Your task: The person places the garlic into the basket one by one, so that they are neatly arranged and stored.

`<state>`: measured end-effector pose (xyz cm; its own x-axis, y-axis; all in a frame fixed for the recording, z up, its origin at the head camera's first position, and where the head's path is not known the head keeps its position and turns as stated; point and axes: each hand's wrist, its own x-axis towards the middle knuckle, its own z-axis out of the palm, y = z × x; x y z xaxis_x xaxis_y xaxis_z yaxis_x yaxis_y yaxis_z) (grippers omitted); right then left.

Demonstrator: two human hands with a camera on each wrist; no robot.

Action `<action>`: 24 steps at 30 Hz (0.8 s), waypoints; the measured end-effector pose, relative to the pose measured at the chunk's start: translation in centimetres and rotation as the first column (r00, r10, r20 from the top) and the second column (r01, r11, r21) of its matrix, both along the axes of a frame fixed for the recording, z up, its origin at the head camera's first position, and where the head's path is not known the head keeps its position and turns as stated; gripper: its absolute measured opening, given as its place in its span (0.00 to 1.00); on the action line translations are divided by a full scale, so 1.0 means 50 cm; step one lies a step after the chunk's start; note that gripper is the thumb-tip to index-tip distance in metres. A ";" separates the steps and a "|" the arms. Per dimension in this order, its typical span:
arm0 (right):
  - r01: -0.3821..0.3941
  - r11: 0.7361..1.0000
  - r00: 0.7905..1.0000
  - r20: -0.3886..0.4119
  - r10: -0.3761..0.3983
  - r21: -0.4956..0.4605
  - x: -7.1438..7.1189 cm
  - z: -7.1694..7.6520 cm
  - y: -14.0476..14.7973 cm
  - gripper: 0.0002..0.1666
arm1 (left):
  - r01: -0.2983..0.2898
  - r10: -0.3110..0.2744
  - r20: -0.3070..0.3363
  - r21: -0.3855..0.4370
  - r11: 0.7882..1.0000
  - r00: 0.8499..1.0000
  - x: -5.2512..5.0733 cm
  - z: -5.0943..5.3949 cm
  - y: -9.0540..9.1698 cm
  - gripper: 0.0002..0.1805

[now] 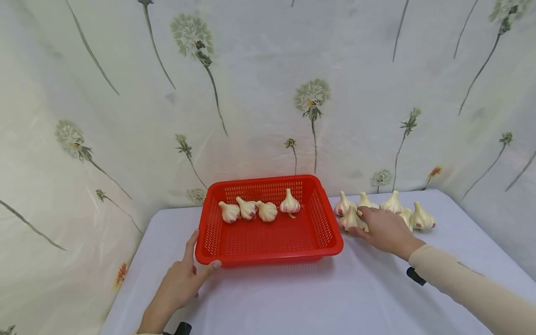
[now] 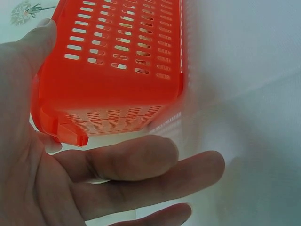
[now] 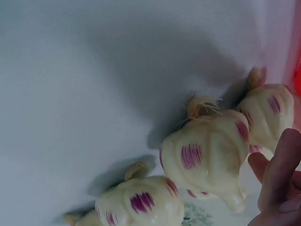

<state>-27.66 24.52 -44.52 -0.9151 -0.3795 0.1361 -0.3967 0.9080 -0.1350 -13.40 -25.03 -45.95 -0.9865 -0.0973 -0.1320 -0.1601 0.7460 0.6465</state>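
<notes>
A red plastic basket [image 1: 268, 256] with slotted walls stands on the table, and a row of several garlic bulbs [image 1: 267, 211] lies inside toward its back. At the basket's front left corner my left hand [image 1: 177, 284] touches the rim with a spread thumb and index finger. Its other fingers [image 2: 141, 186] extend below the basket wall in the left wrist view. To the right of the basket, my right hand [image 1: 387, 232] reaches over a group of garlic bulbs [image 1: 422, 217], thumb and index apart beside the nearest bulb [image 1: 350, 219]. In the right wrist view its fingers [image 3: 287, 165] look extended beside purple-streaked bulbs [image 3: 207, 155].
A white cloth covers the table [image 1: 276, 298]. Behind it hangs a pale curtain [image 1: 259, 93] with a dandelion print, close to the basket's back edge. Dark bands [image 1: 416, 276] sit on both wrists.
</notes>
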 end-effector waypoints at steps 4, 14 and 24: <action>0.005 1.000 1.000 -0.019 -0.005 -0.012 -0.005 -0.017 0.003 0.23 | 0.002 -0.002 -0.002 0.000 1.000 1.000 0.001 -0.001 0.000 0.60; -0.011 1.000 1.000 -0.021 0.011 -0.011 -0.016 -0.041 0.005 0.21 | -0.003 0.003 0.004 -0.002 1.000 1.000 0.004 0.000 0.002 0.61; -0.040 0.999 0.997 -0.062 0.040 0.000 -0.023 -0.039 -0.011 0.19 | -0.005 0.005 -0.002 0.001 1.000 1.000 0.002 0.001 0.004 0.60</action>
<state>-28.80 23.95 -46.46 -0.8889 -0.4159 0.1922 -0.4406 0.8909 -0.1099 -13.28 -24.84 -45.91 -0.9862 -0.1026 -0.1299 -0.1627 0.7447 0.6472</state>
